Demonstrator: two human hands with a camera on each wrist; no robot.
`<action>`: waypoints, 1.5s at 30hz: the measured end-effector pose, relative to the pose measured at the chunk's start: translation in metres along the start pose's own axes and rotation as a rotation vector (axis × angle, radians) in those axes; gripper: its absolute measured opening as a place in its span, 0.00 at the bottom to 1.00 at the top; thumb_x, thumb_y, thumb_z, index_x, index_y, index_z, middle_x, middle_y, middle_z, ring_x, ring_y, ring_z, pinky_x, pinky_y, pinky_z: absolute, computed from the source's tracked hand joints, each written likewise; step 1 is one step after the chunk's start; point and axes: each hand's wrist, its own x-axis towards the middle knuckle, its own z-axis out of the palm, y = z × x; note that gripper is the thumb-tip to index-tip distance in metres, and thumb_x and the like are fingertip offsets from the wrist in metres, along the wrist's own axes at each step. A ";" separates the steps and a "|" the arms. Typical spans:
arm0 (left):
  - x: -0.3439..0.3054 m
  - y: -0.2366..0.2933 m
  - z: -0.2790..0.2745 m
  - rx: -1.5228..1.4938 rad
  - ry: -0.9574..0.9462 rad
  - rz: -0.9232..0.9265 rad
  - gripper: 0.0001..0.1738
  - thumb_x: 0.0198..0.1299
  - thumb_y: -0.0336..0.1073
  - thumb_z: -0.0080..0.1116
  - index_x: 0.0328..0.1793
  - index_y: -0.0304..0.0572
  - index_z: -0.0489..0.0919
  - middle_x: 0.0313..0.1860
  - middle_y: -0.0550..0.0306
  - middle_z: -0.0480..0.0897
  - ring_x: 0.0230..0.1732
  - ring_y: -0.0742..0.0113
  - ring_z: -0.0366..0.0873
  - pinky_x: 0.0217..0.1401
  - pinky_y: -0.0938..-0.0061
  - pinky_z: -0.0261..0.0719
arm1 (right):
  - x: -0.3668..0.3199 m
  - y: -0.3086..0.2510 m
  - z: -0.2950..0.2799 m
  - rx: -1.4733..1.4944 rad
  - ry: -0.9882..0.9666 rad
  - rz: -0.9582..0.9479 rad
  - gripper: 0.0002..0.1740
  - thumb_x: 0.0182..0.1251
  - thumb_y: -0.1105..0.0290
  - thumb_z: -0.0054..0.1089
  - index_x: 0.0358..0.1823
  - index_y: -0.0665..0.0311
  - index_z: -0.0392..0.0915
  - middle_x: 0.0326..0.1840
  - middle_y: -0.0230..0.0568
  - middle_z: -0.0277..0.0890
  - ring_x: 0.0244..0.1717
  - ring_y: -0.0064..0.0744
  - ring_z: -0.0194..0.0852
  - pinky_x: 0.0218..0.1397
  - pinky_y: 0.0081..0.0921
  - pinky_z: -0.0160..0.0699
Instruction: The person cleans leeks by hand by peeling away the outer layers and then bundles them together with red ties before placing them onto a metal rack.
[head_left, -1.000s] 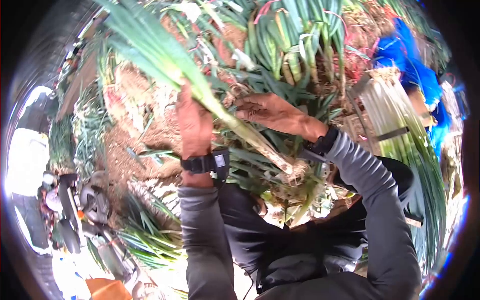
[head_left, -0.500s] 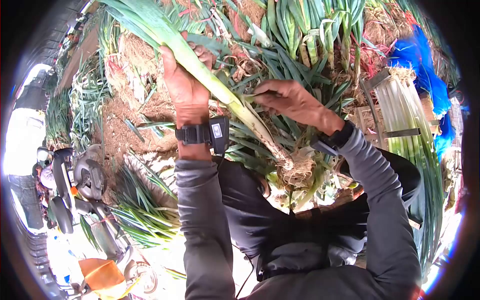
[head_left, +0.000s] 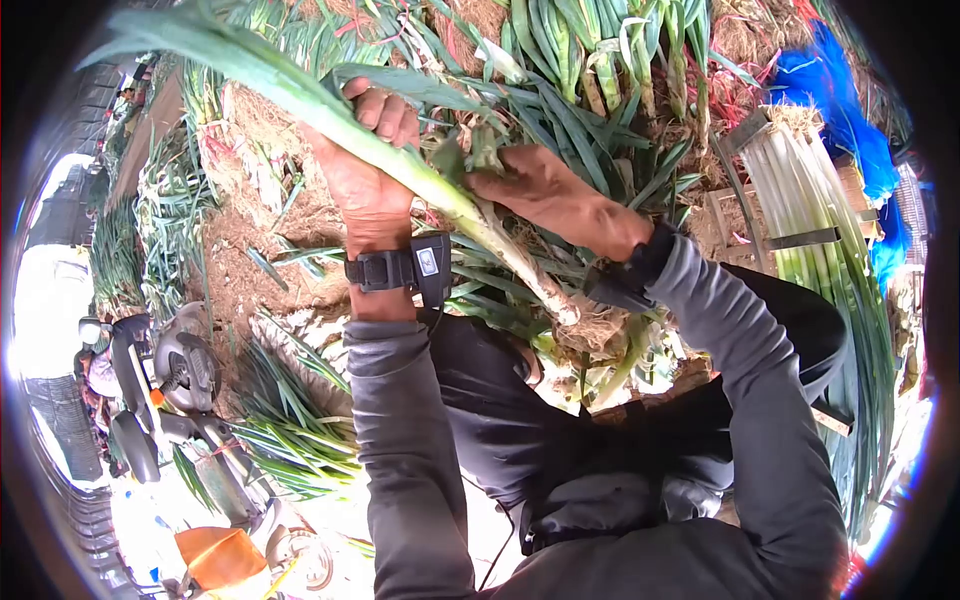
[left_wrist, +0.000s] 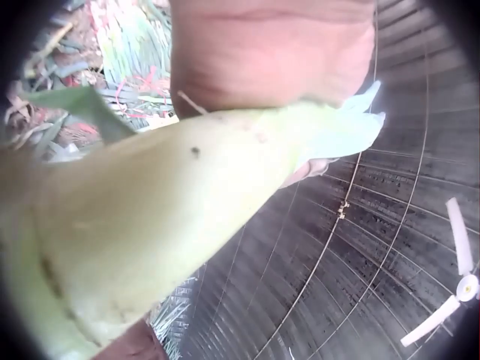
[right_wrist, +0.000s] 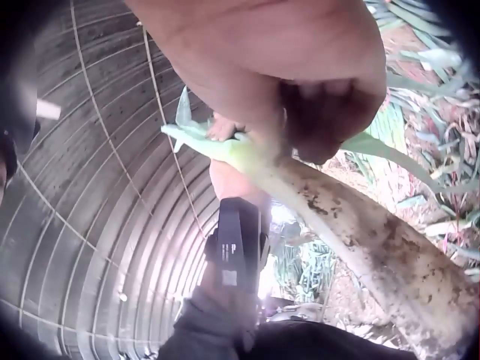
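A long leek (head_left: 445,200) slants across the head view, green leaves at the upper left and soil-stained stalk toward the lower right. My left hand (head_left: 362,170) grips it around the upper stalk, fingers curled over its far side. Beside the mid-stalk, my right hand (head_left: 560,200) has curled fingers and pinches a loose outer leaf (right_wrist: 390,154) of this leek. In the right wrist view the brown-spotted lower stalk (right_wrist: 375,232) runs below those fingers. Pale stalk fills much of the left wrist view. A root tuft (head_left: 597,328) shows at the stalk's lower end.
Trimmed leeks (head_left: 790,185) lie in a wooden frame (head_left: 745,215) at the right, near blue plastic (head_left: 875,165). More leeks (head_left: 585,50) with roots stand at the back. Loose green leaves (head_left: 300,440) lie on the left, near a parked motorbike (head_left: 185,365).
The leek has swung flatter, its leafy end going left. My left hand has closed round the stalk. My right hand has pinched an outer leaf and moved slightly left and up with it.
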 end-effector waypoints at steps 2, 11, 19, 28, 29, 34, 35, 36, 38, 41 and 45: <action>-0.004 -0.004 0.003 0.111 0.005 0.017 0.34 0.66 0.63 0.59 0.57 0.34 0.78 0.28 0.66 0.68 0.29 0.72 0.63 0.33 0.76 0.65 | -0.007 0.012 0.000 -0.016 0.018 0.028 0.19 0.75 0.58 0.63 0.40 0.71 0.78 0.30 0.33 0.76 0.31 0.23 0.72 0.37 0.21 0.74; -0.008 0.021 0.011 0.286 0.039 0.140 0.35 0.67 0.65 0.58 0.56 0.36 0.78 0.28 0.67 0.68 0.28 0.73 0.63 0.30 0.76 0.66 | -0.175 0.185 -0.033 -1.079 0.044 0.256 0.17 0.65 0.55 0.63 0.41 0.62 0.81 0.31 0.44 0.80 0.32 0.38 0.81 0.34 0.38 0.78; -0.011 0.056 -0.001 0.158 0.051 0.215 0.26 0.68 0.54 0.61 0.51 0.34 0.78 0.26 0.67 0.67 0.28 0.74 0.62 0.31 0.77 0.67 | -0.149 0.088 -0.047 -0.815 -0.069 0.064 0.23 0.76 0.52 0.53 0.61 0.59 0.77 0.48 0.47 0.84 0.44 0.48 0.86 0.45 0.41 0.85; -0.014 0.095 -0.081 0.074 0.110 0.167 0.26 0.66 0.55 0.63 0.45 0.34 0.79 0.21 0.69 0.70 0.23 0.75 0.66 0.32 0.79 0.70 | -0.073 0.014 -0.022 -0.226 -0.473 0.288 0.28 0.81 0.46 0.48 0.59 0.65 0.79 0.39 0.40 0.81 0.32 0.27 0.83 0.38 0.26 0.84; -0.017 0.103 -0.096 0.175 0.224 0.172 0.25 0.65 0.55 0.64 0.42 0.36 0.79 0.22 0.69 0.71 0.22 0.75 0.67 0.30 0.79 0.71 | -0.076 0.014 -0.021 -0.264 -0.404 0.128 0.25 0.81 0.49 0.51 0.55 0.65 0.82 0.29 0.35 0.76 0.24 0.21 0.78 0.32 0.24 0.79; -0.029 0.088 -0.127 0.228 0.735 0.138 0.34 0.71 0.71 0.46 0.38 0.45 0.76 0.22 0.66 0.69 0.22 0.70 0.66 0.26 0.77 0.67 | -0.103 0.015 -0.024 -0.224 -0.153 0.009 0.16 0.80 0.61 0.57 0.48 0.70 0.81 0.25 0.34 0.70 0.22 0.24 0.65 0.29 0.30 0.67; -0.030 0.084 -0.133 0.264 0.790 0.177 0.36 0.71 0.73 0.42 0.38 0.46 0.75 0.23 0.65 0.69 0.23 0.70 0.66 0.26 0.75 0.67 | -0.111 0.002 -0.026 -0.371 -0.152 -0.056 0.14 0.80 0.65 0.56 0.46 0.72 0.79 0.24 0.34 0.67 0.24 0.25 0.62 0.30 0.32 0.63; -0.027 0.080 -0.134 0.296 0.843 0.219 0.37 0.71 0.75 0.38 0.39 0.48 0.74 0.24 0.65 0.68 0.24 0.70 0.66 0.27 0.74 0.67 | -0.129 0.011 -0.031 -0.368 -0.147 0.074 0.14 0.79 0.65 0.56 0.42 0.71 0.79 0.24 0.36 0.64 0.25 0.26 0.63 0.31 0.31 0.65; -0.027 0.075 -0.141 0.404 0.947 0.199 0.37 0.71 0.75 0.37 0.43 0.47 0.74 0.30 0.60 0.71 0.31 0.64 0.69 0.33 0.69 0.71 | -0.159 -0.007 -0.034 -0.279 -0.165 0.233 0.09 0.76 0.70 0.59 0.39 0.68 0.81 0.23 0.32 0.69 0.24 0.22 0.68 0.27 0.25 0.68; -0.033 0.086 -0.138 0.617 1.042 0.346 0.40 0.67 0.76 0.45 0.51 0.42 0.76 0.35 0.54 0.79 0.34 0.58 0.77 0.36 0.61 0.76 | -0.203 -0.065 -0.049 -0.515 -0.281 0.258 0.09 0.74 0.70 0.61 0.38 0.68 0.83 0.30 0.35 0.82 0.28 0.24 0.79 0.32 0.22 0.76; -0.025 0.065 -0.098 0.662 0.920 0.369 0.39 0.66 0.73 0.54 0.52 0.39 0.79 0.38 0.55 0.81 0.35 0.60 0.77 0.36 0.63 0.78 | -0.209 -0.062 -0.080 -0.294 0.510 -0.038 0.10 0.70 0.71 0.61 0.44 0.72 0.82 0.40 0.44 0.85 0.33 0.30 0.81 0.42 0.27 0.80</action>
